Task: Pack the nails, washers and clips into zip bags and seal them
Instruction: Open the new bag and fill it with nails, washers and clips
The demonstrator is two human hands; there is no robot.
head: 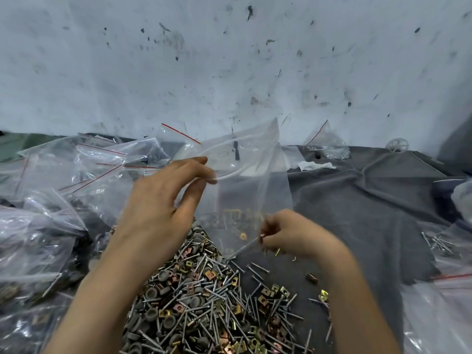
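- The left hand (pixel 163 200) is raised above the pile. Its thumb and fingers are together in a pinch on the upper left edge of a clear zip bag (pixel 255 185).
- The zip bag hangs upright in the air at the middle of the scene, over the far edge of the pile. Its mouth is at the top and looks parted.
- A few brass-coloured pieces show in the bag's lower part, but I cannot tell whether they lie inside it or behind it.
- The right hand (pixel 288 233) is at the lower right corner of the bag. Its fingers are curled tight round small metal pieces (pixel 262 238), which are too blurred to sort.
- The pile (pixel 199 302) of nails, grey washers and brass clips lies near, between the two forearms, on a grey cloth (pixel 357 213) that covers the desk.
- One loose clip (pixel 312 277) lies on the cloth just right of the pile.
- Filled bags (pixel 63 187) with red zip lines are heaped along the left side.
- A small bag of silvery parts (pixel 330 148) stands far right against the stained white wall (pixel 229 60).
- A few nails (pixel 436 242) lie on plastic at the right edge.
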